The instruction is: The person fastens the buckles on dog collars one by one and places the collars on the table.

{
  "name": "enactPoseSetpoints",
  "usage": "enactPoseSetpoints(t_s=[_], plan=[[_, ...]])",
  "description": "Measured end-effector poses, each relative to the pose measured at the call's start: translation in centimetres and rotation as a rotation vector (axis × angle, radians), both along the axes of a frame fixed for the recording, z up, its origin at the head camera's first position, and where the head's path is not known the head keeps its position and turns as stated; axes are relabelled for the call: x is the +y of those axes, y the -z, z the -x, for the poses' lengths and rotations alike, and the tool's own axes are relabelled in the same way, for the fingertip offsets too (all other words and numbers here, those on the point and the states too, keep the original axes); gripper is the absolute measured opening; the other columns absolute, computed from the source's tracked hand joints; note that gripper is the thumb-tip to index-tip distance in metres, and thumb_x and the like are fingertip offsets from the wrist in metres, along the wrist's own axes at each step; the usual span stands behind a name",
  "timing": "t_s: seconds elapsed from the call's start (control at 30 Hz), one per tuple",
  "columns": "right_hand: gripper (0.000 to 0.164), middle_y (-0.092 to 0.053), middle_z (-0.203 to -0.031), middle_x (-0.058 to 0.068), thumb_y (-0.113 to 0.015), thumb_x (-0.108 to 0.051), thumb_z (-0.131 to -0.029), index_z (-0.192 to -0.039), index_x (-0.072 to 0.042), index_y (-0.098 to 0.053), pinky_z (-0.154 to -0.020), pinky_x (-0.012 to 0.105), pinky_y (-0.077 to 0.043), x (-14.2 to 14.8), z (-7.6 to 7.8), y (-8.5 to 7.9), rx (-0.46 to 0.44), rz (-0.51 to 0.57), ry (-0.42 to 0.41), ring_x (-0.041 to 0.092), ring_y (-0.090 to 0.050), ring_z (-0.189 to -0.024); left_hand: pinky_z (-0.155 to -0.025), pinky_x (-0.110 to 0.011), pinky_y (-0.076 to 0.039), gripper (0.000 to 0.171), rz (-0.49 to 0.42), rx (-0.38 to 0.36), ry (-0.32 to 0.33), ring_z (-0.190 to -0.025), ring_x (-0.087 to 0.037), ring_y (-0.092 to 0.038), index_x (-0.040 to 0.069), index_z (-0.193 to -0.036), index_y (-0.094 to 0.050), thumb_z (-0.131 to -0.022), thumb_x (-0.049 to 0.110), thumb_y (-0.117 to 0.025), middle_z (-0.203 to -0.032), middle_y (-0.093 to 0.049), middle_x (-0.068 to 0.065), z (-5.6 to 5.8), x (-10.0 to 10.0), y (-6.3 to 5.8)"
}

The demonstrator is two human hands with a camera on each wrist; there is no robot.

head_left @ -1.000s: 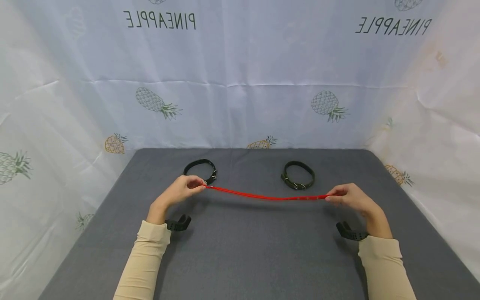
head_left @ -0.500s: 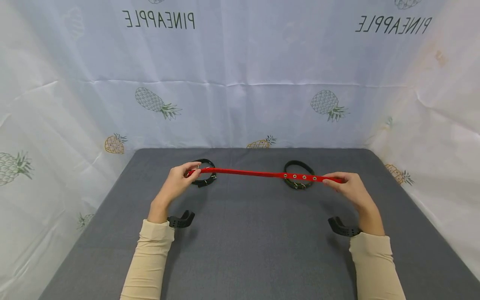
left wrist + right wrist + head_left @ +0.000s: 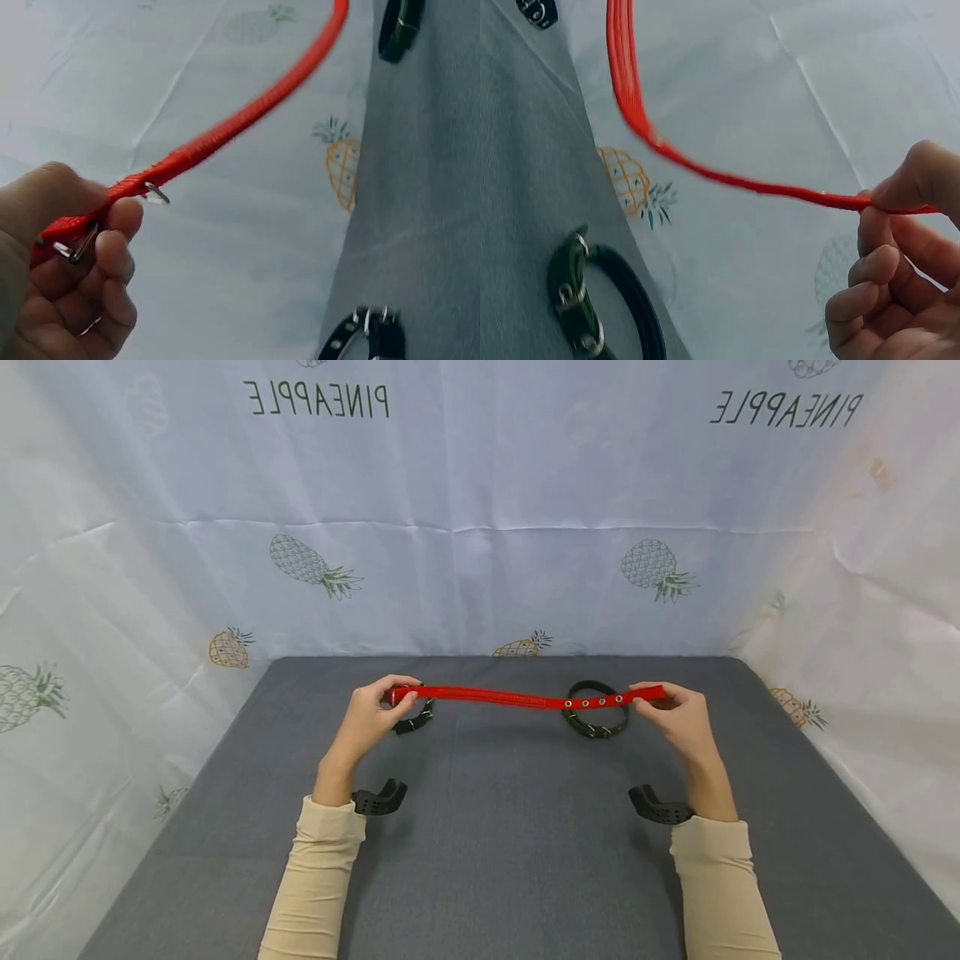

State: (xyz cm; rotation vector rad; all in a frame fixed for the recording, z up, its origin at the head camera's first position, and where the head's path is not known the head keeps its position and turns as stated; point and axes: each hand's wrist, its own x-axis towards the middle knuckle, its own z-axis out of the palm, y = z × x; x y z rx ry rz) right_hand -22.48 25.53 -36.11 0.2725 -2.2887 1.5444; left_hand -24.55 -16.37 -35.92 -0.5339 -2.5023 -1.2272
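A red collar [image 3: 495, 697] is stretched out flat between both hands, held up over the table. My left hand [image 3: 372, 706] pinches its buckle end; in the left wrist view the metal buckle [image 3: 75, 251] and a small metal ring [image 3: 157, 193] show by the fingers. My right hand [image 3: 678, 714] pinches the other end between thumb and fingers, beside a row of metal eyelets [image 3: 602, 702]. Behind the left hand lies a dark buckled collar [image 3: 415, 718], partly hidden. A dark green buckled collar [image 3: 592, 727] lies in a loop behind the eyelet end, partly covered by it.
The grey tabletop [image 3: 495, 860] extends under both arms. A white curtain [image 3: 480, 585] printed with pineapples hangs behind the table and along its sides. Black wrist mounts [image 3: 381, 797] stick out inward from both wrists.
Both hands have lifted the red collar up and away from the body, and have come somewhat closer together. The collar has turned so its eyelets face the head camera. The dark collars have stayed put.
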Motion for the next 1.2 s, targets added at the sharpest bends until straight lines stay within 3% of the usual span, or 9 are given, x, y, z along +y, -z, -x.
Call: enactPoseSetpoints(t_s=[0.2,0.37,0.57,0.7,0.9,0.97,1.07,1.2], plan=[[0.023,-0.061,-0.073,-0.026,-0.065,0.002,-0.087,-0.106,0.016,-0.064,-0.058,0.014,-0.044,-2.3,0.4,-0.5,-0.006,0.023,-0.035,-0.002,-0.052,-0.066,-0.059,-0.019,-0.043,0.028,0.016,-0.017,0.08,-0.073,-0.015,-0.06,0.002,-0.116,-0.065,-0.089,0.009,-0.068,-0.079,-0.062,-0.013,-0.1,1.5,0.0],[0.027,-0.061,-0.073,-0.025,-0.07,-0.003,-0.086,-0.105,0.017,-0.065,-0.062,0.012,-0.048,-4.0,0.7,-0.9,-0.01,0.042,-0.07,-0.003,-0.054,-0.067,-0.07,-0.021,-0.051,0.03,-0.056,-0.059,0.178,-0.081,-0.018,-0.064,0.001,-0.118,-0.064,-0.089,0.007,-0.068,-0.086,-0.06,-0.014,-0.3,2.6,-0.4],[0.024,-0.061,-0.071,-0.025,-0.07,-0.003,-0.085,-0.102,0.014,-0.067,-0.064,0.014,-0.051,-5.9,0.8,-1.1,-0.033,0.024,-0.127,-0.004,-0.057,-0.066,-0.064,-0.017,-0.047,0.028,-0.186,-0.14,0.281,-0.071,-0.005,-0.057,-0.003,-0.116,-0.065,-0.088,0.004,-0.067,-0.093,-0.063,-0.019,-0.4,3.8,-0.6],[0.027,-0.062,-0.073,-0.022,-0.071,-0.005,-0.086,-0.106,0.013,-0.067,-0.067,0.019,-0.053,-7.0,0.6,-1.0,-0.077,0.03,-0.168,0.0,-0.06,-0.069,-0.062,-0.017,-0.047,0.025,-0.26,-0.146,0.332,-0.068,-0.003,-0.056,-0.005,-0.11,-0.067,-0.086,0.001,-0.069,-0.098,-0.069,-0.022,-0.6,4.6,-0.5],[0.027,-0.064,-0.074,-0.022,-0.073,-0.01,-0.084,-0.104,0.009,-0.069,-0.06,0.022,-0.048,-8.4,0.3,-1.0,-0.143,0.015,-0.196,0.004,-0.056,-0.065,-0.061,-0.019,-0.044,0.02,-0.274,-0.141,0.326,-0.066,-0.003,-0.054,-0.003,-0.104,-0.07,-0.085,0.004,-0.07,-0.079,-0.065,0.004,-0.9,5.8,-0.1],[0.026,-0.064,-0.074,-0.022,-0.075,-0.011,-0.084,-0.102,0.007,-0.07,-0.057,0.022,-0.043,-8.8,0.2,-1.1,-0.159,-0.001,-0.206,0.003,-0.052,-0.062,-0.062,-0.021,-0.043,0.019,-0.268,-0.118,0.325,-0.067,-0.003,-0.053,-0.003,-0.103,-0.07,-0.086,0.005,-0.069,-0.076,-0.061,0.005,-1.0,6.1,0.0],[0.024,-0.062,-0.075,-0.018,-0.076,-0.011,-0.082,-0.099,0.005,-0.071,-0.056,0.023,-0.041,-9.5,0.1,-1.0,-0.165,-0.025,-0.228,0.007,-0.051,-0.061,-0.064,-0.02,-0.043,0.019,-0.282,-0.038,0.347,-0.069,-0.002,-0.05,-0.004,-0.104,-0.069,-0.088,0.007,-0.068,-0.08,-0.06,-0.003,-1.2,6.6,0.1],[0.02,-0.064,-0.081,-0.009,-0.076,-0.01,-0.082,-0.096,0.003,-0.071,-0.062,0.023,-0.05,-10.4,-0.1,-1.1,-0.171,-0.051,-0.269,0.01,-0.059,-0.067,-0.069,-0.019,-0.044,0.022,-0.322,0.036,0.405,-0.077,-0.003,-0.049,-0.005,-0.106,-0.067,-0.091,0.012,-0.065,-0.096,-0.059,-0.014,-1.4,7.5,0.2]])
